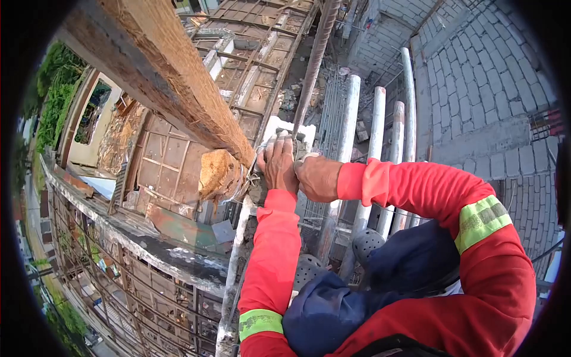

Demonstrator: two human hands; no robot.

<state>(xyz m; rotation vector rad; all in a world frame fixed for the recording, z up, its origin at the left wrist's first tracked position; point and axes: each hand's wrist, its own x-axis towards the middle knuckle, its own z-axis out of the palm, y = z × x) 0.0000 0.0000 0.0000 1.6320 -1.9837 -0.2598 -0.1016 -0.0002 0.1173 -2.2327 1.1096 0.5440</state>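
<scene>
In the head view, the left hand (278,166) is laid over the near edge of a pale block (306,130), its fingers stretched forward and held close together. The right hand (320,177) is placed just beside it, its fingers curled; whether anything is clamped in either hand cannot be told. The block is set at the top of a narrow wall (235,265), ahead of the hands, and a ribbed steel bar (314,62) is seen rising steeply beside it. To the left, a thick wooden post (178,77) is slanted across the view, its lower end near a short wood piece (216,172) with a rough, pale face. Both arms are covered by red sleeves (275,244) with yellow-green bands. To the right, several whitish pipes (351,113) are stood in a row, and a grey block wall (485,95) is seen beyond them.
</scene>
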